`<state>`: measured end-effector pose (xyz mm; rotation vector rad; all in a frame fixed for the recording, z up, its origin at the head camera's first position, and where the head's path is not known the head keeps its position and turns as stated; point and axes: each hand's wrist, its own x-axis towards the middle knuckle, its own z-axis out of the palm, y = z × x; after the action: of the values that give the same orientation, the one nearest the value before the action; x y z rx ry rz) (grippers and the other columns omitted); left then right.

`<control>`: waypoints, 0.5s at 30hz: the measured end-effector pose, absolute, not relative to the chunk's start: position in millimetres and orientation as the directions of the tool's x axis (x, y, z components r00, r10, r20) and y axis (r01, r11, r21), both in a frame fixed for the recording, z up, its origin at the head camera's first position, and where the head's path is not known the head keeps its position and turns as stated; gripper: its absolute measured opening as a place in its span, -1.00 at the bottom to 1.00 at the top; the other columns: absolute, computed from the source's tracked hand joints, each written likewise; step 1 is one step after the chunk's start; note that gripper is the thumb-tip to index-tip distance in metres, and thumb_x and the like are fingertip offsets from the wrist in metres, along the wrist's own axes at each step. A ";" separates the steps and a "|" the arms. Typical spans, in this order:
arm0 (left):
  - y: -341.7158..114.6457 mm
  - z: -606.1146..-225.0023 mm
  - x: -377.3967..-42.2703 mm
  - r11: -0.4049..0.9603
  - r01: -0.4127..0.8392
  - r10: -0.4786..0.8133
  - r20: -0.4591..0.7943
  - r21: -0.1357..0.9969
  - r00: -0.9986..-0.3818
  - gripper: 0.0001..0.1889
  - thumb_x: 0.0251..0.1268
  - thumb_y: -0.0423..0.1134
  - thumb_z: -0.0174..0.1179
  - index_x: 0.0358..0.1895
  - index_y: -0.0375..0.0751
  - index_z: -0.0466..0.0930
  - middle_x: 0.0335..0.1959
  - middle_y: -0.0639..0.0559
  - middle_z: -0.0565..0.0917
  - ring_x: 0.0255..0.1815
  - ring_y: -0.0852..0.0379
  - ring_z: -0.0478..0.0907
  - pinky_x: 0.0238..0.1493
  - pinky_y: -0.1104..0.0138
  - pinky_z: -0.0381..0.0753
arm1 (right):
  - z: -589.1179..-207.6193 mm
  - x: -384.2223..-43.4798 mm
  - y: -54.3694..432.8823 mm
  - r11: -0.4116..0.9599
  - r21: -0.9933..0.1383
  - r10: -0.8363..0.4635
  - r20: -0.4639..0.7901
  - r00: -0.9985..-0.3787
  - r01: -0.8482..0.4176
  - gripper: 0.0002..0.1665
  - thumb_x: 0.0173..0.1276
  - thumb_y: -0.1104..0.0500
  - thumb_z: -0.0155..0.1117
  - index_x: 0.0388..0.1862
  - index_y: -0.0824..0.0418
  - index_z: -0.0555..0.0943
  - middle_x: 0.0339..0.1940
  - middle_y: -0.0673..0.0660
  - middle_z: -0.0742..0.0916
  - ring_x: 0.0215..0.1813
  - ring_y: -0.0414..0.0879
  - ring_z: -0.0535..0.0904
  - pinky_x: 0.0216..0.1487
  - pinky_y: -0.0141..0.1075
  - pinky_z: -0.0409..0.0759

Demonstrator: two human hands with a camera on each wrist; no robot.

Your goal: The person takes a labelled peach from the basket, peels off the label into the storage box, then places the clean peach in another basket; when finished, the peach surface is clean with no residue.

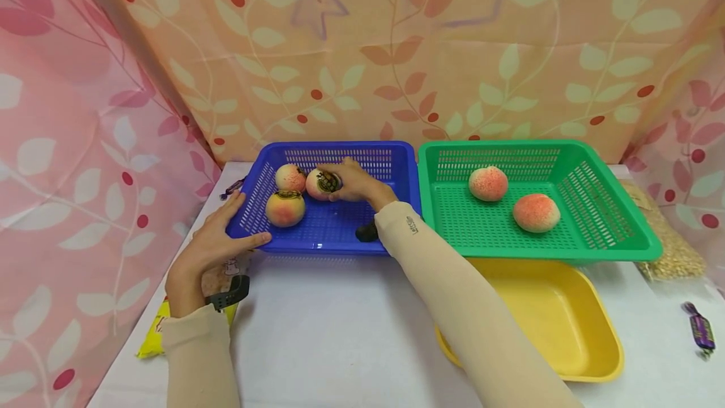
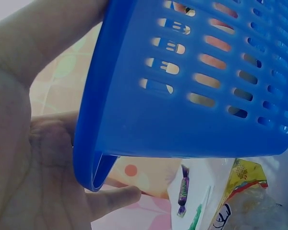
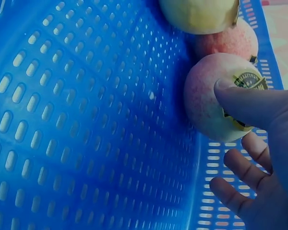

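In the head view, my right hand (image 1: 358,182) reaches into the blue basket (image 1: 334,245) and grips a pale pink peach (image 1: 314,185) with a dark and gold sticker. The right wrist view shows the thumb pressed against this peach (image 3: 204,100), while several fingers spread below it. Two more peaches lie close by in the basket: a speckled pink one (image 1: 289,179) behind and a yellowish one (image 1: 285,211) in front. My left hand (image 1: 212,241) rests at the basket's front left corner, thumb by the front rim, fingers extended along the left side.
To the right stands a green basket (image 1: 464,250) with two peaches (image 1: 488,184). A yellow basin (image 1: 557,326) sits in front of it. Beside it lies a bag of pale kernels (image 1: 674,254), then a purple-wrapped candy (image 1: 701,331). Yellow packaging (image 1: 151,335) lies beneath my left forearm.
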<state>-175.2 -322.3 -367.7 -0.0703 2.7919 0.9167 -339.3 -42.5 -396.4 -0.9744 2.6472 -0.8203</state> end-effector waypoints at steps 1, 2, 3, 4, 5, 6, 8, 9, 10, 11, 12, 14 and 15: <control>-322.4 -367.9 -175.4 0.807 -0.102 0.022 -0.203 0.582 -0.979 0.21 0.11 0.41 0.31 0.64 0.35 -0.39 0.72 -0.06 -0.31 0.64 -0.45 -0.12 0.42 -0.44 0.16 | -396.7 -339.3 -42.1 0.632 -0.566 -0.641 0.001 -0.768 -0.528 -0.09 0.31 0.16 0.49 0.59 -0.03 0.32 0.25 0.22 0.53 0.20 0.04 0.31 0.38 -0.11 0.40; -322.4 -367.9 -175.4 0.805 -0.101 0.025 -0.203 0.585 -0.979 0.21 0.12 0.41 0.31 0.64 0.34 -0.39 0.72 -0.05 -0.30 0.64 -0.45 -0.11 0.43 -0.43 0.17 | -396.6 -338.9 -41.8 0.635 -0.576 -0.629 0.001 -0.777 -0.515 -0.09 0.29 0.18 0.51 0.57 -0.03 0.34 0.24 0.23 0.51 0.20 0.04 0.32 0.38 -0.10 0.42; -322.4 -367.8 -175.4 0.801 -0.103 0.026 -0.205 0.590 -0.978 0.21 0.12 0.41 0.31 0.64 0.35 -0.40 0.72 -0.05 -0.30 0.64 -0.45 -0.10 0.43 -0.43 0.17 | -396.4 -338.6 -41.5 0.637 -0.585 -0.618 0.004 -0.786 -0.503 -0.10 0.26 0.20 0.52 0.55 -0.03 0.36 0.23 0.23 0.50 0.20 0.05 0.33 0.38 -0.10 0.43; -322.5 -367.7 -175.4 0.801 -0.103 0.026 -0.206 0.590 -0.978 0.21 0.11 0.42 0.31 0.64 0.35 -0.40 0.72 -0.05 -0.30 0.63 -0.45 -0.08 0.43 -0.42 0.18 | -395.8 -338.2 -41.4 0.635 -0.594 -0.608 0.010 -0.794 -0.494 -0.10 0.23 0.22 0.54 0.52 -0.01 0.38 0.23 0.24 0.49 0.21 0.06 0.35 0.38 -0.08 0.45; -322.4 -367.4 -175.2 0.795 -0.108 0.025 -0.209 0.597 -0.978 0.21 0.11 0.42 0.31 0.64 0.37 -0.40 0.72 -0.05 -0.30 0.63 -0.45 -0.07 0.43 -0.42 0.19 | -395.3 -338.0 -41.4 0.633 -0.604 -0.597 0.017 -0.802 -0.484 -0.12 0.21 0.24 0.55 0.49 0.02 0.40 0.23 0.25 0.48 0.24 0.07 0.36 0.39 -0.07 0.45; -322.4 -367.3 -175.1 0.790 -0.110 0.025 -0.210 0.603 -0.977 0.21 0.11 0.42 0.31 0.64 0.37 -0.40 0.72 -0.05 -0.30 0.62 -0.45 -0.05 0.43 -0.41 0.19 | -394.9 -337.9 -41.2 0.630 -0.614 -0.587 0.025 -0.809 -0.476 -0.13 0.17 0.27 0.57 0.44 0.05 0.41 0.23 0.26 0.47 0.26 0.09 0.37 0.39 -0.05 0.46; -322.4 -366.9 -174.9 0.781 -0.114 0.025 -0.213 0.614 -0.977 0.21 0.11 0.41 0.32 0.63 0.39 -0.41 0.72 -0.05 -0.29 0.61 -0.45 -0.03 0.42 -0.41 0.20 | -394.3 -338.5 -41.3 0.623 -0.618 -0.581 0.045 -0.812 -0.480 -0.16 0.13 0.30 0.59 0.37 0.13 0.41 0.24 0.26 0.48 0.30 0.12 0.39 0.41 -0.04 0.45; -322.3 -366.8 -174.8 0.777 -0.117 0.024 -0.216 0.619 -0.976 0.20 0.11 0.41 0.32 0.63 0.40 -0.41 0.72 -0.04 -0.29 0.60 -0.46 -0.03 0.42 -0.41 0.20 | -394.4 -338.9 -41.5 0.618 -0.618 -0.583 0.054 -0.811 -0.486 -0.18 0.12 0.31 0.59 0.33 0.16 0.40 0.24 0.26 0.49 0.31 0.12 0.41 0.41 -0.05 0.46; -322.3 -366.8 -174.8 0.778 -0.117 0.024 -0.215 0.618 -0.976 0.20 0.12 0.40 0.32 0.63 0.40 -0.41 0.72 -0.04 -0.29 0.60 -0.46 -0.02 0.42 -0.41 0.20 | -394.3 -339.1 -41.3 0.614 -0.618 -0.586 0.059 -0.808 -0.490 -0.20 0.12 0.32 0.59 0.30 0.19 0.39 0.24 0.26 0.51 0.31 0.13 0.43 0.41 -0.05 0.46; -322.2 -366.8 -174.8 0.774 -0.119 0.025 -0.217 0.622 -0.976 0.20 0.13 0.39 0.32 0.63 0.40 -0.41 0.72 -0.03 -0.30 0.60 -0.46 -0.03 0.43 -0.41 0.20 | -394.4 -339.4 -41.1 0.610 -0.619 -0.589 0.063 -0.806 -0.494 -0.21 0.11 0.32 0.59 0.27 0.21 0.39 0.24 0.25 0.53 0.31 0.13 0.45 0.40 -0.07 0.46; -322.3 -366.9 -174.9 0.775 -0.117 0.026 -0.217 0.621 -0.976 0.20 0.14 0.38 0.32 0.63 0.39 -0.41 0.72 -0.03 -0.30 0.61 -0.46 -0.03 0.43 -0.41 0.19 | -394.6 -339.7 -40.9 0.605 -0.621 -0.593 0.066 -0.802 -0.498 -0.22 0.12 0.32 0.59 0.25 0.22 0.38 0.24 0.24 0.55 0.30 0.12 0.48 0.40 -0.08 0.47; -322.0 -367.1 -175.0 0.778 -0.118 0.026 -0.220 0.618 -0.975 0.20 0.14 0.39 0.32 0.63 0.38 -0.42 0.72 -0.02 -0.31 0.61 -0.47 -0.04 0.43 -0.42 0.18 | -395.3 -340.2 -40.3 0.599 -0.628 -0.595 0.067 -0.801 -0.497 -0.25 0.13 0.31 0.59 0.23 0.23 0.37 0.24 0.23 0.58 0.27 0.10 0.52 0.38 -0.11 0.49; -321.9 -367.2 -175.1 0.782 -0.117 0.026 -0.220 0.612 -0.975 0.20 0.14 0.40 0.31 0.64 0.38 -0.42 0.72 -0.03 -0.31 0.61 -0.47 -0.04 0.43 -0.43 0.17 | -395.6 -340.2 -39.9 0.595 -0.634 -0.595 0.065 -0.801 -0.494 -0.24 0.15 0.31 0.59 0.25 0.23 0.36 0.25 0.23 0.58 0.26 0.08 0.52 0.37 -0.11 0.50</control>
<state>-175.1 -321.9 -367.2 -0.0717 2.7575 0.9681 -340.2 -39.9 -395.6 -0.9172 2.6659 -0.9884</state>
